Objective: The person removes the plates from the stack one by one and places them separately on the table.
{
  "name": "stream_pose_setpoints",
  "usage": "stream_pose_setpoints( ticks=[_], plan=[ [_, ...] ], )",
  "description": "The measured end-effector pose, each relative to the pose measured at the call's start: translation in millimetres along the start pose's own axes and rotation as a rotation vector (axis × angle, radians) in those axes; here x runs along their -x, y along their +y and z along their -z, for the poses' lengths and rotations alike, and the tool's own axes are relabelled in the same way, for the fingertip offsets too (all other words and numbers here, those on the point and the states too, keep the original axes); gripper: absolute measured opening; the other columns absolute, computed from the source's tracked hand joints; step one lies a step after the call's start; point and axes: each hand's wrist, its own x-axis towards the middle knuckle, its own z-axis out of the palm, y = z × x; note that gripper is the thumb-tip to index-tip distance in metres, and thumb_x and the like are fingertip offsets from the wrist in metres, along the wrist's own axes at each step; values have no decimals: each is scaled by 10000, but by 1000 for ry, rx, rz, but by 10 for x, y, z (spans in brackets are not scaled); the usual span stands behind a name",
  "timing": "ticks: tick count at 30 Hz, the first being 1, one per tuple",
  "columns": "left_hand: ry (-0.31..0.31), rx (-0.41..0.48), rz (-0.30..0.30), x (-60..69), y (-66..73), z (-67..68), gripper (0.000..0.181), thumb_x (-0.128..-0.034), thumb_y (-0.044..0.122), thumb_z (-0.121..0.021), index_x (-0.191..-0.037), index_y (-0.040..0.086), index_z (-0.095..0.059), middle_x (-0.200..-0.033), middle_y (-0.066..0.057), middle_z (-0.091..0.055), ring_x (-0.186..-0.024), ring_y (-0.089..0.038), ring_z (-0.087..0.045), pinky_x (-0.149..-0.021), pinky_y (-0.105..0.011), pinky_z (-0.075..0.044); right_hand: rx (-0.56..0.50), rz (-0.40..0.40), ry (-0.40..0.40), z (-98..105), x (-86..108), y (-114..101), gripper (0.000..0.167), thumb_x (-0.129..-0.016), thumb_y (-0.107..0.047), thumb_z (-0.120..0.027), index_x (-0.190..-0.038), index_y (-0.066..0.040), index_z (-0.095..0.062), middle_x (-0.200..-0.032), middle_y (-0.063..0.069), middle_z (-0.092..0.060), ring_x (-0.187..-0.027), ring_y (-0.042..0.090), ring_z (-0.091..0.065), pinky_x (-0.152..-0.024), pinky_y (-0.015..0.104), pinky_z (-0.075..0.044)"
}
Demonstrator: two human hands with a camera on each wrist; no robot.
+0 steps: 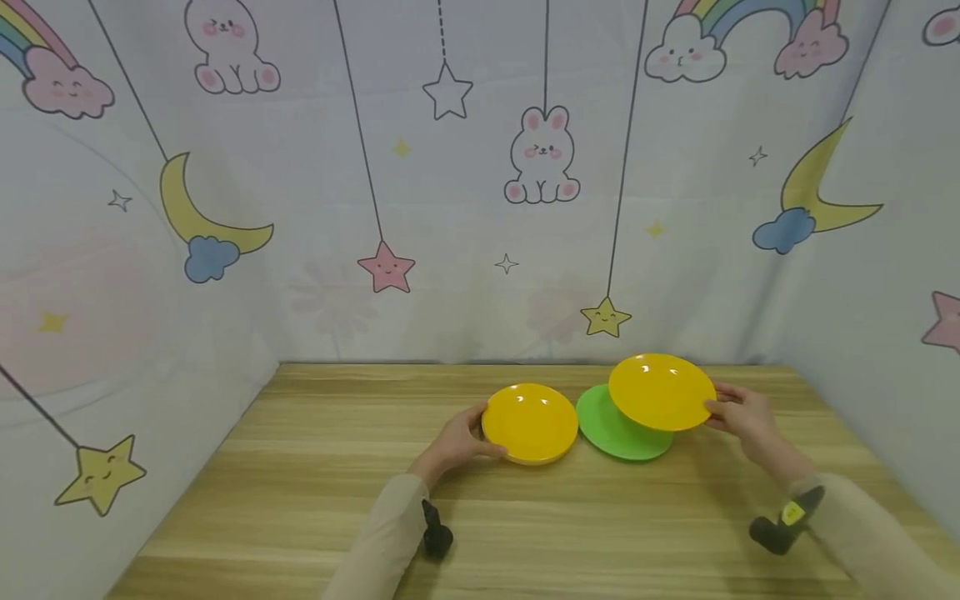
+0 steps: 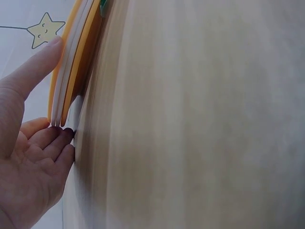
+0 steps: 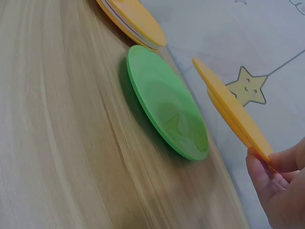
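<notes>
A stack of plates (image 1: 530, 423), yellow on top with white and yellow rims below in the left wrist view, sits mid-table towards the back. My left hand (image 1: 457, 437) holds its left edge, the thumb at the near rim and the fingers curled against the side. In my right hand (image 1: 746, 417) a yellow plate (image 1: 663, 392) is pinched by its right rim. It hangs tilted above a green plate (image 1: 626, 433), apart from it in the right wrist view (image 3: 167, 105). The green plate lies on the table, just right of the stack.
The wood-grain table (image 1: 315, 500) ends at a white cloth backdrop (image 1: 465, 317) printed with stars, moons and rabbits, which also runs up both sides. A small black device (image 1: 437, 533) is strapped on the left wrist, another (image 1: 783, 525) on the right.
</notes>
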Motion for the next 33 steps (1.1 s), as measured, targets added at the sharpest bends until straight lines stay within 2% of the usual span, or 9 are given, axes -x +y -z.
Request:
stream_pose_setpoints(
  ticks=[15, 23, 26, 29, 33],
  plan=[
    [9, -24, -7, -10, -6, -3, 930, -680, 270, -800, -1392, -34, -287, -1429, -173, -322, -1323, -291, -284, -1090, -418, -236, -42, -39, 117, 250, 43, 56, 584, -890, 10, -505, -1339, 192, -180, -706, -179, -515, -626, -27, -581, -673, 248, -554],
    [3, -22, -14, -18, -7, 1, 938, -677, 270, -802, -1393, -40, -280, -1432, -175, -315, -1324, -291, -281, -1089, -414, -238, -67, -50, 144, 409, 91, 175, 606, -882, 23, -511, -1344, 192, -156, -684, -203, -519, -616, -36, -580, -654, 229, -552],
    [1, -14, -9, -17, -6, 4, 937, -680, 267, -800, -1396, -35, -276, -1435, -172, -310, -1328, -291, -274, -1091, -414, -234, -80, -41, 166, 464, 62, 265, 625, -862, 9, -561, -1329, 202, -194, -692, -180, -540, -612, -19, -588, -649, 240, -554],
    [1, -14, -8, -17, -6, 6, 932, -683, 261, -798, -1396, -35, -276, -1435, -173, -310, -1328, -290, -272, -1092, -416, -233, -134, -78, 209, 526, -1, 372, 456, -840, -1, -597, -1259, 66, -429, -682, -158, -566, -607, -1, -602, -653, 236, -553],
    [1, -22, -10, -16, -5, 5, 925, -687, 257, -796, -1394, -37, -279, -1434, -175, -312, -1326, -293, -277, -1090, -420, -235, -152, -99, 225, 568, 1, 415, 474, -840, -2, -596, -1275, 58, -418, -685, -148, -561, -600, 4, -600, -655, 248, -555]
  ],
)
